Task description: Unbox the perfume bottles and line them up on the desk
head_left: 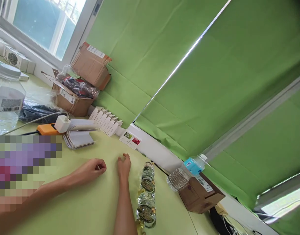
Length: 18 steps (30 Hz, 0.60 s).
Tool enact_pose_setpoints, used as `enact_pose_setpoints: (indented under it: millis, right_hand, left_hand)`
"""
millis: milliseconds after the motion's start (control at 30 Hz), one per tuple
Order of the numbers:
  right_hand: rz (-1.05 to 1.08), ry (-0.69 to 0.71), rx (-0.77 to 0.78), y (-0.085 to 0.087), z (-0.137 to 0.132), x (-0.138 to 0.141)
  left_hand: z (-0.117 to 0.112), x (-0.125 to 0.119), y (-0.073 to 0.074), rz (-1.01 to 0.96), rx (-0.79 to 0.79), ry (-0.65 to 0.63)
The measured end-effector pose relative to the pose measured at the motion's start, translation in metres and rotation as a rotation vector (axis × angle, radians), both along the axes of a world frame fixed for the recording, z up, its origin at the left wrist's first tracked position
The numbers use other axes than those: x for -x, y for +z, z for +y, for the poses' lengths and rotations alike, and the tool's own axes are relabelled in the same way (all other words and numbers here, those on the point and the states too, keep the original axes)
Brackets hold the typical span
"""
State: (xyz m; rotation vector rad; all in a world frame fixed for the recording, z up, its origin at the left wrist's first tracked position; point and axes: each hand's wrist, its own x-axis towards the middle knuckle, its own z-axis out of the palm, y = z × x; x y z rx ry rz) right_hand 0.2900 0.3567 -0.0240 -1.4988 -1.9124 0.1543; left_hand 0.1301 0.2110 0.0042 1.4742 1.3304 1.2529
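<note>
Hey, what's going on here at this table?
A person has both bare hands over a pale green table. The left hand is loosely curled, and the right hand sits beside a row of round glass ornaments with gold trim; neither clearly holds anything. Beyond them are a stack of white cards, a line of small white boxes, and an orange power strip with a white charger.

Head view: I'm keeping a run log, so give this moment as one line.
left hand: curled, contents unclear | right hand: curled, nearest wrapped glass medallions | surface: pale green table
</note>
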Motion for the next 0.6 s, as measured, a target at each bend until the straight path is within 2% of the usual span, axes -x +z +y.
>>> enact_pose_setpoints:
  millis: [300,600]
  right_hand:
    - [-0.088,0.043,0.019,0.004,-0.005,0.002]
    - [-0.058,0.040,0.077,0.008,-0.010,0.008]
  left_hand:
    - [0.011,0.002,-0.016,-0.021,0.013,-0.035]
    - [0.007,-0.003,-0.005,0.100,0.061,-0.054]
